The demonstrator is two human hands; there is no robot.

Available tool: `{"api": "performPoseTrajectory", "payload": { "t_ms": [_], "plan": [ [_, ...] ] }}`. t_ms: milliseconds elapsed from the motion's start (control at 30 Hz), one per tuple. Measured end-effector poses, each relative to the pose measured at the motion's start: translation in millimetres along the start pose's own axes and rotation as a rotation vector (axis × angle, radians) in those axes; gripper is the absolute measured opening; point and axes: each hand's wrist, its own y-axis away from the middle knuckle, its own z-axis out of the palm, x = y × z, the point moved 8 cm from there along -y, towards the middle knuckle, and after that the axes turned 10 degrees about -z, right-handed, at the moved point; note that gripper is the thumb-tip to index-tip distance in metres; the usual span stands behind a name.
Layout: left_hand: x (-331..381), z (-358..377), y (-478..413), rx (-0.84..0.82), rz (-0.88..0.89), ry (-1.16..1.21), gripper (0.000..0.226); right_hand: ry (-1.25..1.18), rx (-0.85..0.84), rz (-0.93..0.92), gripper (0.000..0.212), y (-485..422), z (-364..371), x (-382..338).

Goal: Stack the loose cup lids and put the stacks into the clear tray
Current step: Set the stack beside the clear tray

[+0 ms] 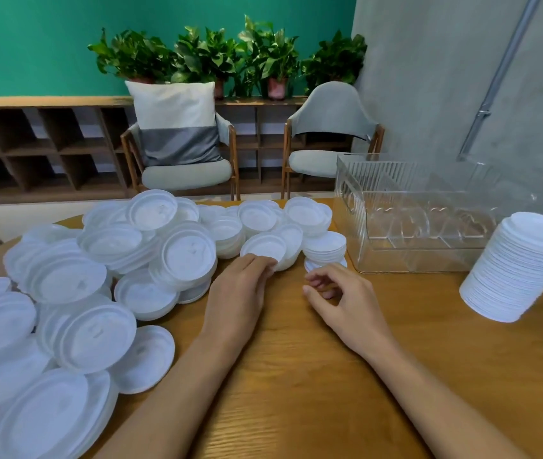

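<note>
Several loose white cup lids (97, 276) lie heaped over the left and far side of the wooden table. My left hand (240, 286) reaches to the heap's near edge, its fingertips touching the rim of one lid (265, 246). My right hand (336, 293) hovers beside it with fingers loosely curled, holding nothing, just in front of a short lid stack (324, 248). A tall, leaning lid stack (515, 266) stands at the right. The clear tray (422, 256) sits at the far right, with nothing inside that I can make out.
The wooden table (313, 376) shows bare wood in front of my hands. Two chairs (184, 173) stand beyond the table's far edge, with a shelf and potted plants (230, 58) behind. A grey wall is at the right.
</note>
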Motion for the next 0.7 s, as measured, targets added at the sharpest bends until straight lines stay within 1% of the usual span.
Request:
{"api": "performPoseTrajectory", "payload": {
  "t_ms": [133, 233, 300, 367, 433, 500, 600, 667, 700],
  "plan": [
    [-1.5, -6.3, 1.1, 0.001, -0.050, 0.009, 0.018, -0.023, -0.018, 0.015, 0.014, 1.2, 1.4, -2.4],
    [3.0, -14.0, 1.8, 0.019, -0.052, 0.029, 0.017, -0.031, -0.004, 0.016, 0.021, 2.2, -1.0, -5.1],
    [8.9, -22.6, 2.9, 0.044, -0.077, 0.115, 0.019, -0.041, 0.026, 0.007, 0.031, 3.3, -4.2, -7.9],
    [14.0, -29.6, 5.2, 0.044, -0.184, 0.291, 0.021, -0.066, 0.047, -0.001, 0.046, 4.7, -7.3, -12.4],
    [17.0, -27.0, 8.2, -0.013, -0.344, 0.482, 0.018, -0.092, 0.049, -0.024, 0.062, 6.3, -9.7, -19.0],
    [18.2, -15.5, 11.8, -0.104, -0.483, 0.658, 0.022, -0.109, 0.047, -0.040, 0.074, 7.0, -12.5, -24.7],
    [23.1, 5.6, 19.0, -0.284, -0.633, 0.895, 0.030, -0.110, 0.065, -0.046, 0.082, 7.2, -16.6, -27.7],
    [24.8, 12.2, 22.1, -0.350, -0.656, 0.906, 0.032, -0.083, 0.067, -0.054, 0.081, 7.2, -17.7, -28.4],
    [23.1, 11.0, 21.3, -0.339, -0.625, 0.840, 0.031, -0.064, 0.060, -0.056, 0.080, 7.1, -17.9, -28.5]
  ]
}}
